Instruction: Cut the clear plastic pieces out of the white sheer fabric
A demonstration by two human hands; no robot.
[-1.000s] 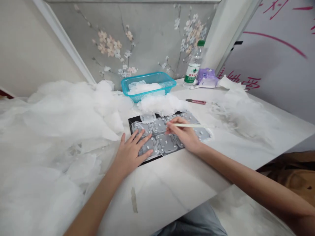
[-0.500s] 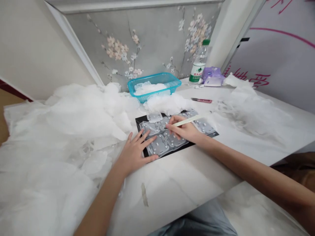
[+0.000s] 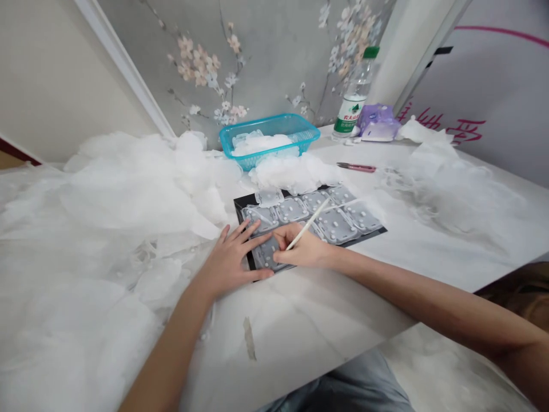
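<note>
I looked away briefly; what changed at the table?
The right hand slid left across the grey studded sheet, toward the left hand, its pale stick swinging to point up and away. Nothing was let go. The left hand stayed pressed on the sheet.

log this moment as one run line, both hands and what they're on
left hand: spread on clear beaded sheet | right hand: holds thin pale stick | under sheet: black mat
</note>
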